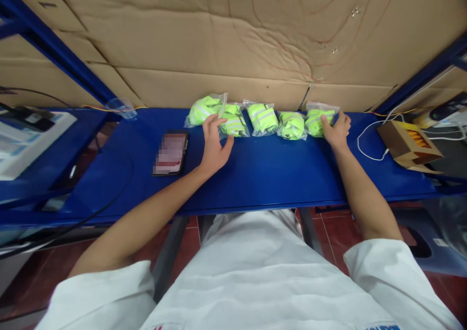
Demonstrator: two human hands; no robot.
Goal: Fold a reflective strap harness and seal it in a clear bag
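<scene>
Several clear plastic bags of folded neon-yellow fabric with silver reflective strips lie in a row along the back of the blue table (270, 174). My left hand (215, 147) is open, fingers apart, over the near edge of the second bag from the left (234, 125). Just left of it sits the leftmost bag (203, 111), tilted. At the row's right end, my right hand (337, 128) has its thumb on the front of the rightmost bag (317, 121) and its fingers round the bag's right edge. Between my hands are the middle bag (261, 118) and another bag (292, 126).
A phone (171, 152) with a blurred screen lies left of my left hand. Further left stands a clear plastic cup (122, 107). An open cardboard box (408, 145) and a white cable (365, 150) are at the right. A cardboard wall (219, 38) backs the table.
</scene>
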